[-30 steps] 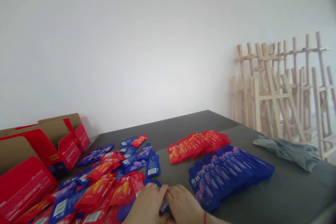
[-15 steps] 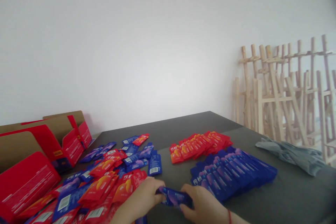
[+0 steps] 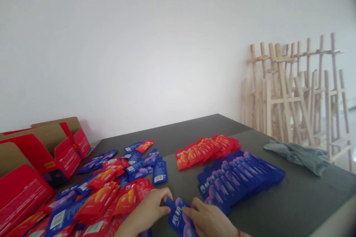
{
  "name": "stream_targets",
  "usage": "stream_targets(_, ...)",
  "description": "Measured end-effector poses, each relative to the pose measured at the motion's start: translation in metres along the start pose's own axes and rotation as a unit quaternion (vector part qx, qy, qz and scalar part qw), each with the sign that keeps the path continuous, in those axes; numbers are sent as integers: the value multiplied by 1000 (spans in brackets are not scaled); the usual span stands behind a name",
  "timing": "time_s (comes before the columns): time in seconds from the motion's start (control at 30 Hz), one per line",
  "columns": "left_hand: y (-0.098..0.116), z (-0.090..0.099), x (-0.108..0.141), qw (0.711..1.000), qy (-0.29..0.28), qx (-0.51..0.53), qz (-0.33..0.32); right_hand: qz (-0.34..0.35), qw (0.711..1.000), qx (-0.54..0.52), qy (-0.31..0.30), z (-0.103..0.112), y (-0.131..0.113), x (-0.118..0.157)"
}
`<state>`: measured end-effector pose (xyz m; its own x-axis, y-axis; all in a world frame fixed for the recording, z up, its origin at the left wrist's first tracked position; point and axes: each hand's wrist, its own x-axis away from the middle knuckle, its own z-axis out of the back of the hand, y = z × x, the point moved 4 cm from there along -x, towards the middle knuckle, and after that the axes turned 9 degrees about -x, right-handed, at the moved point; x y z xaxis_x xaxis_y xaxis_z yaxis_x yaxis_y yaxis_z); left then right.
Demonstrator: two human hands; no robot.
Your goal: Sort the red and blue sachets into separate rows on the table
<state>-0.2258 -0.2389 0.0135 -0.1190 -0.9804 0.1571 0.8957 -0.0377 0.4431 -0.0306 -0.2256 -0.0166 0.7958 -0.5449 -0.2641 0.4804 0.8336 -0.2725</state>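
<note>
A blue pouch [image 3: 175, 215] with white lettering and purple round shapes is held in front of me, its printed face toward me. My right hand [image 3: 210, 217] pinches its right side, thumb across the front. At its upper left corner, my left hand [image 3: 155, 205] has thumb and forefinger closed round the edge. Just beyond my right hand lies an overlapping row of blue pouches [image 3: 239, 177]. Behind that row is a similar one of red pouches [image 3: 207, 150]. Beside my left forearm spreads a loose pile of mixed pouches, with red pouches [image 3: 97, 202] on top.
Open red cardboard boxes [image 3: 25, 196] stand along the left side. A crumpled grey plastic bag [image 3: 299, 154] lies near the right edge of the dark table [image 3: 200, 127]. Wooden easels [image 3: 283, 100] lean against the white wall at the right.
The blue pouch has turned from lying sideways between both hands to a more upright angle, with its lettered front now showing. The view has shifted slightly.
</note>
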Motion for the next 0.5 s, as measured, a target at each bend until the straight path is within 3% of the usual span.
stream_targets(0.1, -1, -2, 0, 999, 11, -31, -6, 96, 989, 69, 90, 0, -5, 4)
stream_targets(0.23, 2, -3, 1, 998, 13, -58, 2, 236, 949, 137, 159, -27, -9, 15)
stream_targets(0.4, 3, -4, -1, 997, 17, -77, 7, 247, 937, 165, 182, -50, -4, 21)
stream_targets(0.5, 0, -6, -2, 997, 21, -81, 0, 241, 950, 143, 134, -50, -1, 19)
